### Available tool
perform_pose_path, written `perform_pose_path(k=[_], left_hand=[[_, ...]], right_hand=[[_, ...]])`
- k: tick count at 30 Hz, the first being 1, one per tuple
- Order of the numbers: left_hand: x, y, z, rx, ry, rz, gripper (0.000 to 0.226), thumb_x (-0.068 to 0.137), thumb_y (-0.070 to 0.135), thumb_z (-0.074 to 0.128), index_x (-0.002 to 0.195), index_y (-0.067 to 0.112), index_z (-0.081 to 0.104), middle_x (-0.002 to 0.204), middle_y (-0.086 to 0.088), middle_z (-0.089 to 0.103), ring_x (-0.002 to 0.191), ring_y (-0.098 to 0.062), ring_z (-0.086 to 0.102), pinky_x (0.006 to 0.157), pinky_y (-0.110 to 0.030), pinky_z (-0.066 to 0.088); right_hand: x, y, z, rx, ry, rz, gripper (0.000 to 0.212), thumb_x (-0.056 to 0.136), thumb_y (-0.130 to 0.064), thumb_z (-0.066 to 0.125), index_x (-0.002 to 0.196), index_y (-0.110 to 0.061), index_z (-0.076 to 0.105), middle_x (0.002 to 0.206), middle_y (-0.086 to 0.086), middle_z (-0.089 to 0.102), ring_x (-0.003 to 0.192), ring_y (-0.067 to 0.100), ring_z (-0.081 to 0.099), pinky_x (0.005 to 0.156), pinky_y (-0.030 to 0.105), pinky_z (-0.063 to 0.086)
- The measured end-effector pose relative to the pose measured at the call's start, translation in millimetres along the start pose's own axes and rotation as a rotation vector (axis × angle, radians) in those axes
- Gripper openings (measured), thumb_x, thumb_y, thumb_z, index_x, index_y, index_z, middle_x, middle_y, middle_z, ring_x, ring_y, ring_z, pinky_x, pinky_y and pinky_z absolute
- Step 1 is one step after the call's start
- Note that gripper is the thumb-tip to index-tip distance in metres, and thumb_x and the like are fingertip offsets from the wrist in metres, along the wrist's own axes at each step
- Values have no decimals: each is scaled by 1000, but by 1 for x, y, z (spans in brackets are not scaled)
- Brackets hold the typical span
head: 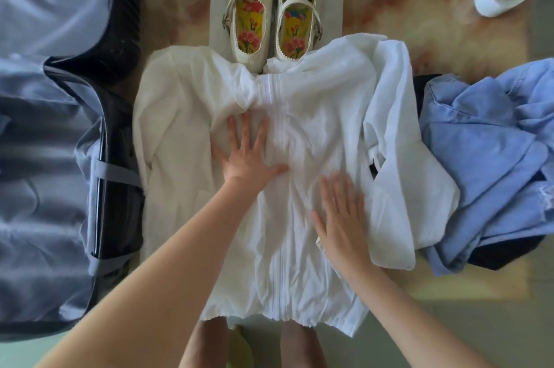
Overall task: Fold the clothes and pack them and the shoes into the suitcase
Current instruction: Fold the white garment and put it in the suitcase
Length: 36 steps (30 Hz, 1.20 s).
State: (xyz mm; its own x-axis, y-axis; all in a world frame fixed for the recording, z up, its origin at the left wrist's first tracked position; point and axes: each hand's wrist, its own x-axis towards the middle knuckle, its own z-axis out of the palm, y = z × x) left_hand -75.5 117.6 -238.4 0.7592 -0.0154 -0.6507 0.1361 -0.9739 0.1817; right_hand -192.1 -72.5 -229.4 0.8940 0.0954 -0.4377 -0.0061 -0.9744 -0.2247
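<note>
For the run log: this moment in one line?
left hand: flat on white jacket | right hand: flat on white jacket | shoes, blue clothes: not packed | suitcase: open

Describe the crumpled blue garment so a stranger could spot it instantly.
Start at the white zipped jacket spread flat in the middle. To its right lies the crumpled pale blue denim garment, heaped over something dark. It is the only blue clothing, bunched rather than flat, opposite the open grey suitcase.
</note>
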Motion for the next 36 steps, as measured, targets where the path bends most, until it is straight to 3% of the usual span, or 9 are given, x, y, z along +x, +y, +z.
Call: perform_pose_path(k=[4,8,13,16,19,24,29,31,36], left_hand=[[-4,-1,0,32,12,-13,100,81,75,40,147,34,-23,152,-1,-37,138,-26,-35,111,-66,-3],[-25,-6,12,28,40,58,98,82,76,35,148,31,-21,152,-6,-36,139,-25,-34,110,-60,-12],[-62,-28,36,95,40,147,101,78,79,29,141,28,-32,151,-10,-37,137,-24,-36,114,-57,-11],[-73,-37,47,146,-12,146,99,74,79,18,138,26,-37,149,-10,-40,137,-26,-37,113,-56,-14],[-70,-42,51,203,-42,143,97,73,81,11,139,28,-37,144,-9,-47,135,-29,-39,111,-60,-14],[-61,-55,49,211,-9,141,91,65,87,-3,135,40,-39,144,1,-49,135,-23,-40,109,-59,-18],[-58,-83,40,157,87,185,94,74,79,10,149,30,-18,151,-6,-37,138,-21,-36,106,-44,-31],[-60,-84,38,112,147,253,89,83,71,24,152,26,-8,155,-8,-28,141,-23,-31,109,-49,-25],[-72,-88,40,92,157,130,86,85,73,15,147,30,-25,151,-6,-38,139,-30,-34,112,-55,-16]], right_hand=[[-6,23,5,3,-111,48,84,85,-72,2,148,-23,-25,155,5,-30,142,21,-28,116,36,-10],[20,43,-4,-149,-67,54,91,84,-76,11,150,-19,-16,159,11,-13,146,26,-9,118,36,-7],[26,25,-25,-66,-113,64,95,90,-48,54,151,-16,-12,158,10,-19,147,28,-11,120,38,-2],[22,-12,-26,-26,-35,-126,101,83,-55,58,153,-17,-4,158,11,-16,145,32,-13,117,44,-6],[30,-39,-19,45,-127,-241,114,74,-68,60,151,-23,-10,157,5,-24,144,27,-21,117,48,-8],[43,-16,-14,-183,-307,-182,132,61,-76,64,142,-33,-31,149,-1,-41,137,23,-38,114,51,-18],[45,-5,-27,-217,-365,-103,140,57,-74,69,142,-31,-34,146,2,-45,135,29,-40,114,57,-13],[42,-13,-26,-191,-327,-101,142,58,-69,73,142,-28,-34,146,5,-45,135,30,-40,113,58,-14],[36,-36,-20,-133,-343,-169,137,61,-72,69,141,-31,-35,145,2,-47,134,27,-42,112,59,-14]])
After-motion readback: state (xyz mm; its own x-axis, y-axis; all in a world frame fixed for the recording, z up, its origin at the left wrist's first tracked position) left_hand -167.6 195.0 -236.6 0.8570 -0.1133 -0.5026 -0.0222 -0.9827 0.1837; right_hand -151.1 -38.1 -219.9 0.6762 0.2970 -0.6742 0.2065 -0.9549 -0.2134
